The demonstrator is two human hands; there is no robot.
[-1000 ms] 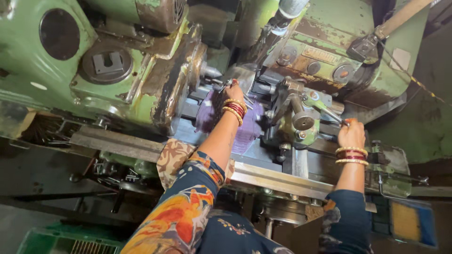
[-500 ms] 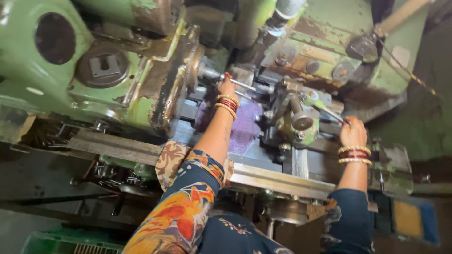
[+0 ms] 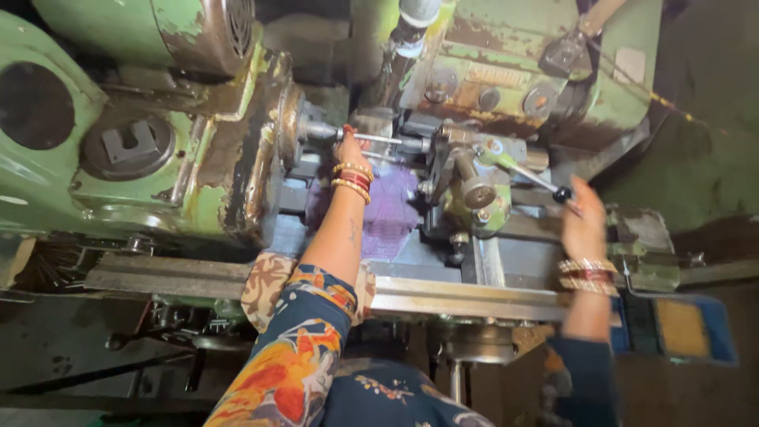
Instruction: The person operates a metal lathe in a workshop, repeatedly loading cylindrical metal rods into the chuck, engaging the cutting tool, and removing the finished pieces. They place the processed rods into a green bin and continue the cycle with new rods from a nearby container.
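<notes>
My left hand (image 3: 349, 149) reaches deep into a green lathe and pinches a thin metal rod (image 3: 385, 140) that sticks out of the spindle nose (image 3: 310, 126). Bangles ring that wrist, and a purple cloth (image 3: 393, 212) lies on the bed under it. My right hand (image 3: 583, 227), blurred and with fingers spread, is raised beside the black knob (image 3: 562, 194) of a lever on the green tool holder (image 3: 473, 192). Its fingertips are right at the knob, with no clear grip.
The worn green headstock (image 3: 118, 158) fills the left. A second green housing (image 3: 506, 75) stands behind the tool holder. A steel bed rail (image 3: 443, 294) runs across in front of me. A blue and yellow pad (image 3: 680, 328) sits at the lower right.
My left hand has moved up from the purple cloth to the spindle and taken hold of the thin rod. My right hand has lifted towards the lever's black knob.
</notes>
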